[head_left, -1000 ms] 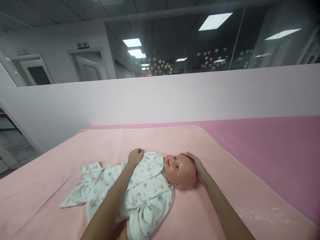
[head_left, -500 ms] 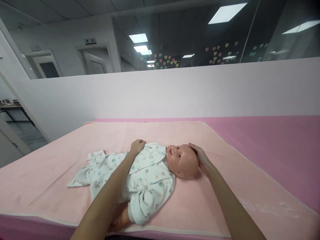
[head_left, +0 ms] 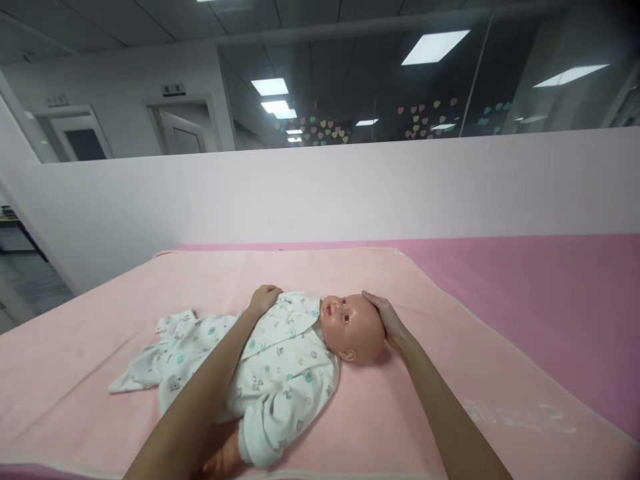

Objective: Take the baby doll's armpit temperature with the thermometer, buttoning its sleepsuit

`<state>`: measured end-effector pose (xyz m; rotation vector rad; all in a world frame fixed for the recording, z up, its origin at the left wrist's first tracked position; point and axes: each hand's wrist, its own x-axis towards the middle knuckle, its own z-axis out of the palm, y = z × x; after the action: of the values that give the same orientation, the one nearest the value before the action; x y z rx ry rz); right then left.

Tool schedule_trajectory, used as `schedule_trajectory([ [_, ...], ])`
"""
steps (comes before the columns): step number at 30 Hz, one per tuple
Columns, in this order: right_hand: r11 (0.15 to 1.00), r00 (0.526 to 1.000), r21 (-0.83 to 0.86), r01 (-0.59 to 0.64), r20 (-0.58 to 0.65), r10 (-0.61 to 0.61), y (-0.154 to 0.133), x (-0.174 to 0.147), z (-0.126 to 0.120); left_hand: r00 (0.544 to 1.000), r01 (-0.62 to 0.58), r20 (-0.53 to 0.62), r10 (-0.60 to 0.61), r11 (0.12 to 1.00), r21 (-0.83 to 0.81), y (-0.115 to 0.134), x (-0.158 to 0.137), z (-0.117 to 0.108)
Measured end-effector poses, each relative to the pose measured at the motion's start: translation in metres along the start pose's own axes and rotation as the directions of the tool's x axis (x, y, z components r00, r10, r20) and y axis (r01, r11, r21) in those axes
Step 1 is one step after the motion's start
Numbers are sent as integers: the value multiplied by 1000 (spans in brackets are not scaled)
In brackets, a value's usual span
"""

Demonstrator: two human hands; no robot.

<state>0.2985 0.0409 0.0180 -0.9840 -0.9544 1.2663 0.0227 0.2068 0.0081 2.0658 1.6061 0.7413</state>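
A bald baby doll (head_left: pixel 353 327) lies on its back on a peach-coloured mat (head_left: pixel 380 427), its head to the right. It wears a white suit (head_left: pixel 280 363) printed with small animals and dots. My left hand (head_left: pixel 266 298) rests on the far side of the doll's trunk, fingers curled over the edge of the suit. My left forearm crosses the doll's lower body and hides part of it. Against the crown of the head lies my right hand (head_left: pixel 387 317), its fingers stretched along the scalp; the thumb is hidden. One bare doll hand (head_left: pixel 225 459) shows beneath my left forearm.
Pink surface (head_left: pixel 560 300) extends beyond the mat on the right. A low white wall (head_left: pixel 350 193) runs along the back, with a glass pane above it bearing heart stickers (head_left: pixel 320 130). At far left, a floor and a dark table frame show.
The whole view has shifted, so doll and hands appear slightly further left and lower. The fingertips of my right hand now lie closer against the head. My left hand stays on the doll.
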Motion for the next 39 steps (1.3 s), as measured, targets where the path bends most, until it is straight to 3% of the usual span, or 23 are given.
schedule_trajectory([
  [8, 996, 990, 22, 84, -118, -81, 7, 11, -6, 997, -62, 39, 63, 998, -21, -3, 2, -7],
  [13, 990, 988, -34, 134, -74, -136, 6, 9, -5, 996, -60, 60, 62, 998, -34, -3, 2, -9],
  [17, 973, 965, -83, 215, -134, -225, 5, 9, -7, 996, -57, 64, 60, 997, -49, -3, 2, -9],
  [39, 969, 963, -85, 230, -124, -239, 4, 2, -7, 995, -37, 85, 49, 991, -132, -7, 4, -6],
])
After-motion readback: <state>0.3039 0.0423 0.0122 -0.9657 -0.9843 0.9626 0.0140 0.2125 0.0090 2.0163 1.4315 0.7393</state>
